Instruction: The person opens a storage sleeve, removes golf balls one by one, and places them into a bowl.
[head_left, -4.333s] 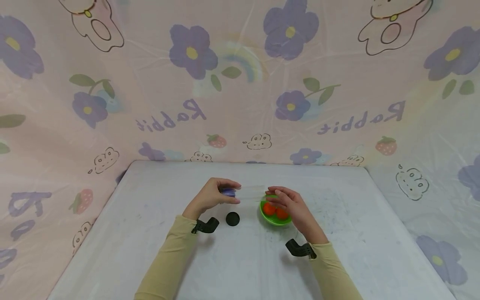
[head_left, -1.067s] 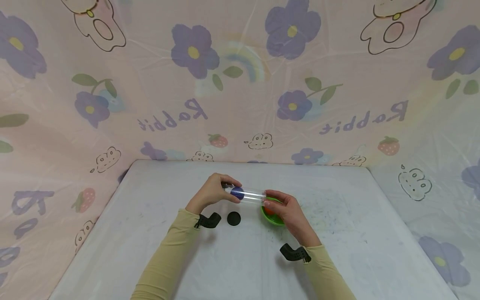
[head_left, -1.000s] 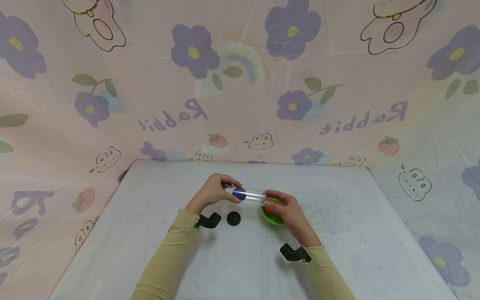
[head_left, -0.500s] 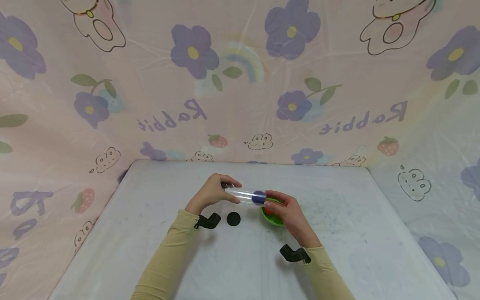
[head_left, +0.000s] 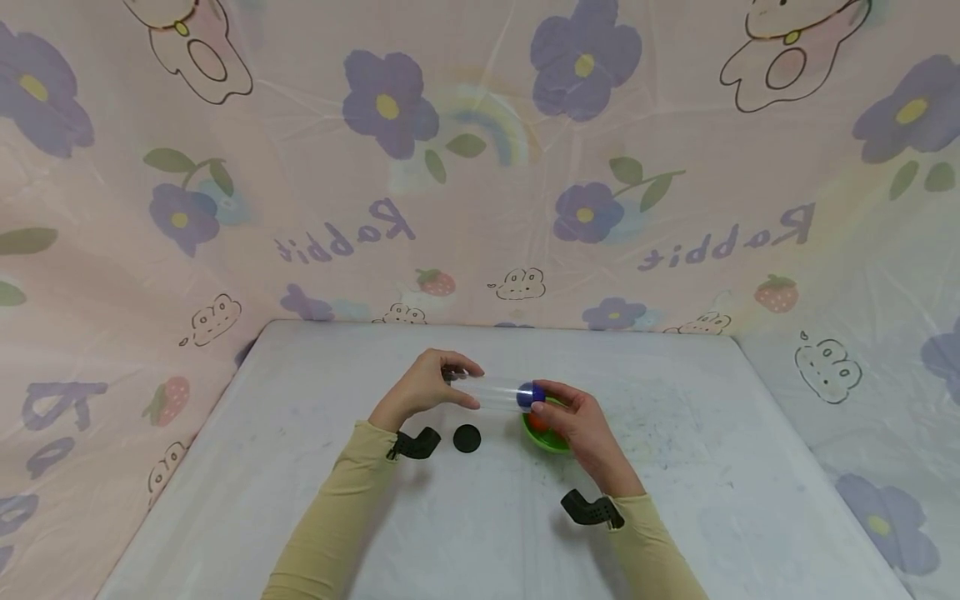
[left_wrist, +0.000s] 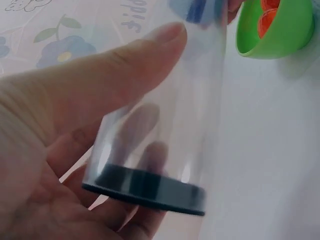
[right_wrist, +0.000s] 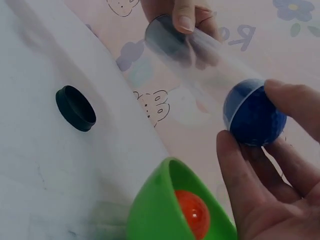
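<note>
The left hand [head_left: 423,390] grips the capped end of the clear tube [head_left: 491,392], held level above the desk [head_left: 300,467] centre. The right hand [head_left: 573,421] pinches the blue ball [head_left: 528,395] at the tube's open 3 o'clock end, over the green bowl [head_left: 551,440]. A black cap [head_left: 467,438] lies at 6 o'clock. Open desk surrounds the hands; edges are well apart. Earlier, the ball sat at the tube's left end.

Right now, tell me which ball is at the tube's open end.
The blue ball, at the clear tube's mouth between the right hand's fingers. The orange ball lies in the green bowl.
</note>
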